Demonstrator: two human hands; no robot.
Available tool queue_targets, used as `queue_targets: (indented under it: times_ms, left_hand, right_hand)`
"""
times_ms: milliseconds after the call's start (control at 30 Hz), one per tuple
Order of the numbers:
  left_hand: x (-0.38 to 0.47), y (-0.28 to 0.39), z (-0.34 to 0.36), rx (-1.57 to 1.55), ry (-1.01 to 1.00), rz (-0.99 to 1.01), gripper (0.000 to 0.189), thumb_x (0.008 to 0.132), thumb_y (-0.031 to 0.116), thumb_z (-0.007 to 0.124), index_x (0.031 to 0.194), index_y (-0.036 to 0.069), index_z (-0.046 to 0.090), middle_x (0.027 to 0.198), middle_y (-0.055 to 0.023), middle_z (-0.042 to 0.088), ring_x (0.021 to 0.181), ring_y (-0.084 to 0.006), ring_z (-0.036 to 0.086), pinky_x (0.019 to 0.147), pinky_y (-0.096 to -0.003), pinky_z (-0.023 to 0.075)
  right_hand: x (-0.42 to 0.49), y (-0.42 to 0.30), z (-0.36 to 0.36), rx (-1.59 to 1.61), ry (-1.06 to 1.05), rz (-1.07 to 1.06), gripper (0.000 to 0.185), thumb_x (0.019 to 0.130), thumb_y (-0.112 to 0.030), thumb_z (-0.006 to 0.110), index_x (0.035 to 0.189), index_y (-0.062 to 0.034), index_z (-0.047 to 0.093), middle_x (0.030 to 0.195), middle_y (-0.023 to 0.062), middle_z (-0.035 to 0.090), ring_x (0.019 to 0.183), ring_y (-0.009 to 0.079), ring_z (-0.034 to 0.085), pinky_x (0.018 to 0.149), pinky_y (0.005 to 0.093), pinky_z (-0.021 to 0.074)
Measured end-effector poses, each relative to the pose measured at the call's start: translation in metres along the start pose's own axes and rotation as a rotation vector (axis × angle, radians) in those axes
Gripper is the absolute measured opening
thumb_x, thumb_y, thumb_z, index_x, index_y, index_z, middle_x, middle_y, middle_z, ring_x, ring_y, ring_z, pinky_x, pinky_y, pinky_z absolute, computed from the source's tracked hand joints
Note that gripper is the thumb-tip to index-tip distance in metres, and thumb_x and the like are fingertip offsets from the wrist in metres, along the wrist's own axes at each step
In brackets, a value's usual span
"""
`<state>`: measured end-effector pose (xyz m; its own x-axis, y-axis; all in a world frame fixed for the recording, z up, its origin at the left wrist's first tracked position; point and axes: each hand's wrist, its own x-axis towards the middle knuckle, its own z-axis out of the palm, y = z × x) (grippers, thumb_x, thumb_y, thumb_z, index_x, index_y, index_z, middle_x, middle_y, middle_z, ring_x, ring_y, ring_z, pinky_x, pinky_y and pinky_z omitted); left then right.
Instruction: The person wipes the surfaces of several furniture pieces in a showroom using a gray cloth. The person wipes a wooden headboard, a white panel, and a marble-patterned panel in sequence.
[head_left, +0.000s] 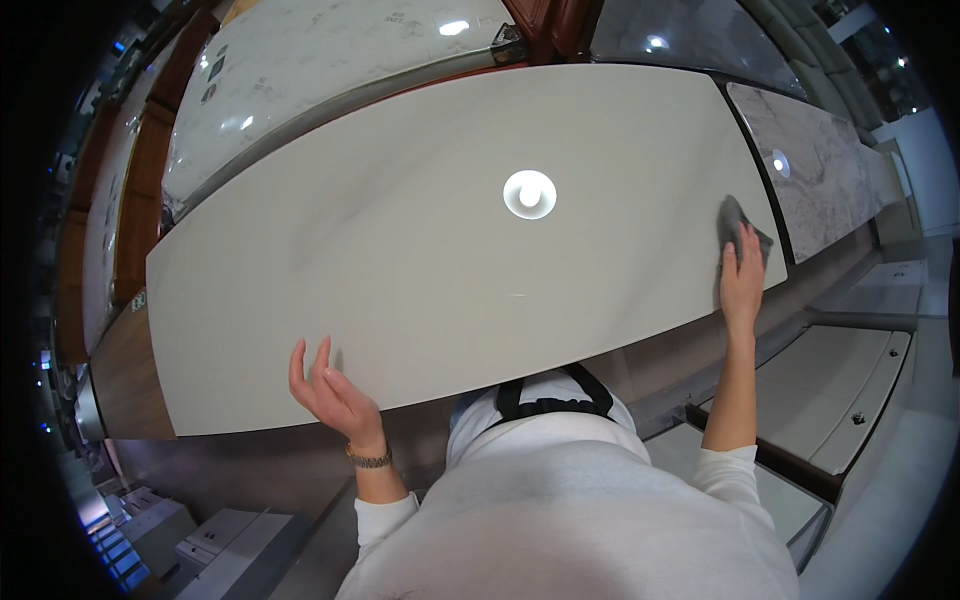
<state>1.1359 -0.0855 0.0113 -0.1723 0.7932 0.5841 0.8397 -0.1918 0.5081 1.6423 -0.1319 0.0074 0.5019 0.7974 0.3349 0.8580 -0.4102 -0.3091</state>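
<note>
Before me lies a long, pale table top (450, 255) with a smooth, glossy surface that mirrors a round ceiling lamp. At its right end my right hand (742, 277) presses a grey cloth (731, 217) against the surface, fingers spread over it. Part of the cloth is hidden beneath the hand. My left hand (334, 397) hovers at the near edge on the left, with its fingers apart and nothing in them. A metal-band watch (369, 457) circles the left wrist.
Beyond the far edge stands a white marble-patterned table (337, 67) that appears film-covered. A dark glossy top (682, 45) and a grey marbled top (814, 165) adjoin at the right. Brown wood (135, 367) borders the left end. White cabinets (832, 390) stand behind me on the right.
</note>
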Motion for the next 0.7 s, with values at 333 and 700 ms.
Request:
queue_targets:
  times_ms: [333,700]
  left_hand:
    - [-0.004,0.003,-0.002,0.018,-0.075,0.034,0.041,0.102,0.017,0.032,0.115,-0.006,0.063,0.133,-0.0201,0.047,0.124,-0.0297,0.044,0.100,-0.0414,0.0396]
    - [-0.006,-0.005,-0.005,-0.138,-0.030,-0.034,0.044,0.102,0.020,0.031,0.119,-0.009,0.059,0.135,-0.0238,0.042,0.125,-0.0343,0.044,0.102,-0.0444,0.0400]
  right_hand:
    - [-0.074,-0.174,0.019,0.168,-0.263,-0.376,0.052,0.084,-0.013,0.060,0.134,-0.0021,0.050,0.142,0.0212,0.045,0.132,0.0390,0.041,0.108,0.0484,0.0332]
    - [-0.143,-0.301,0.025,0.499,-0.523,-0.910,0.064,0.080,-0.025,0.070,0.138,-0.0100,0.047,0.149,0.0066,0.042,0.138,0.0184,0.039,0.114,0.0405,0.0280]
